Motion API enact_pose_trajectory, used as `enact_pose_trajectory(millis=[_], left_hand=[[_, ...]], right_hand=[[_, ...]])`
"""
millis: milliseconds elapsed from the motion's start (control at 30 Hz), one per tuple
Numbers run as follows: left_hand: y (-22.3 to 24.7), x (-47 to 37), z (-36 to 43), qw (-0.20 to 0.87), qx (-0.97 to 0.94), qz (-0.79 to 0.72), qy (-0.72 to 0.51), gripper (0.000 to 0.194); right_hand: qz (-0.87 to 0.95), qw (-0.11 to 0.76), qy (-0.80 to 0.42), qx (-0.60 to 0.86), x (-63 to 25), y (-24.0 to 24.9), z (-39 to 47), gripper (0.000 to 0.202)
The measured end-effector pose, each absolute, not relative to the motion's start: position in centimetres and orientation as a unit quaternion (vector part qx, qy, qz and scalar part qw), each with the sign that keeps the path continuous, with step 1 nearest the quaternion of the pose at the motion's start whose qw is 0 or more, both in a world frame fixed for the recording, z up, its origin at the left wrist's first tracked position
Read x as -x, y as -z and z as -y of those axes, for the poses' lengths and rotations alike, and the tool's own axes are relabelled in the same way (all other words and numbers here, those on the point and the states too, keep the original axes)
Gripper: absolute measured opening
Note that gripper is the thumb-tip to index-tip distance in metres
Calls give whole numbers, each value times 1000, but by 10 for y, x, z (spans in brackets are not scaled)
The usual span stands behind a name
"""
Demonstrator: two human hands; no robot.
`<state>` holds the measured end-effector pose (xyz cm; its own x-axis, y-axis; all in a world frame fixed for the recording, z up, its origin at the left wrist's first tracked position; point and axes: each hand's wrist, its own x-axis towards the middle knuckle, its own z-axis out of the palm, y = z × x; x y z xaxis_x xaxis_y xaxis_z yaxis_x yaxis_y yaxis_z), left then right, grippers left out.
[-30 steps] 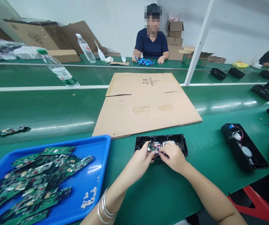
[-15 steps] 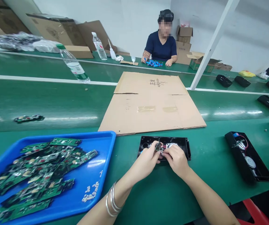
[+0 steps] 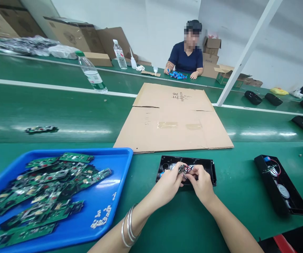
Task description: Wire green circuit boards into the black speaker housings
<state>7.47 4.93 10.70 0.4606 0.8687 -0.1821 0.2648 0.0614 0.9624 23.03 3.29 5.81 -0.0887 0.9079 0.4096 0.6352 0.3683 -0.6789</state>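
Over an open black speaker case (image 3: 209,168) on the green table, both hands work close together. My left hand (image 3: 170,180) is closed on a small circuit board (image 3: 182,168), mostly covered by the fingers. My right hand (image 3: 203,182) pinches thin red wires (image 3: 187,170) against the board; their ends are hidden by the fingertips. Inside the case, round silver speakers show partly behind the hands. To the left stands a blue tray (image 3: 126,165) with a pile of green circuit boards (image 3: 48,186) and several small white connectors (image 3: 101,216).
A second black case (image 3: 280,186) with speakers and wires lies at the right. Flattened cardboard (image 3: 175,119) lies ahead, with a single board (image 3: 42,129) farther left. Bottles (image 3: 92,73) stand behind. Across the table sits a person (image 3: 185,58) near blue parts (image 3: 177,75). A white post (image 3: 248,52) rises at right.
The camera view has shifted slightly. My right fingers have drawn up and opened a little around the wires, and more of the case's left side shows. My left hand still holds the board.
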Motion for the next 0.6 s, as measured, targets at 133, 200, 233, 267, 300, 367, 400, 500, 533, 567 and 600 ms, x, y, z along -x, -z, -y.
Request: enact_pose_trajectory(millis=[133, 200, 233, 267, 300, 367, 400, 500, 533, 567, 600], left_hand=[[-107, -75, -48, 564, -621, -477, -263, 26], [-107, -75, -49, 561, -614, -492, -259, 26], [-108, -74, -49, 561, -611, -495, -257, 27], [-109, -73, -51, 564, -610, -495, -256, 28], [-110, -72, -52, 567, -609, -493, -255, 28], [-113, -69, -55, 575, -610, -484, -252, 30], [-114, -67, -55, 580, -613, -475, -250, 31], [-118, -58, -52, 587, -621, -458, -245, 34], [-118, -55, -48, 580, -624, -460, -251, 35], [-119, -52, -44, 568, -626, -466, -262, 36], [-120, -48, -40, 547, -633, -468, -285, 35]], right_hand=[[696, 408, -238, 540, -238, -65, -36, 46], [673, 414, -252, 558, -242, -70, -38, 69], [671, 414, -240, 567, -244, -73, -38, 75], [679, 406, -223, 569, -246, -75, -38, 79], [698, 386, -207, 567, -247, -77, -38, 82], [746, 314, -190, 556, -249, -81, -37, 87], [764, 269, -188, 555, -250, -83, -37, 92], [787, 148, -176, 572, -250, -88, -39, 107], [794, 118, -161, 575, -249, -89, -40, 111], [800, 92, -141, 575, -247, -91, -41, 112], [807, 72, -119, 574, -246, -92, -42, 112]])
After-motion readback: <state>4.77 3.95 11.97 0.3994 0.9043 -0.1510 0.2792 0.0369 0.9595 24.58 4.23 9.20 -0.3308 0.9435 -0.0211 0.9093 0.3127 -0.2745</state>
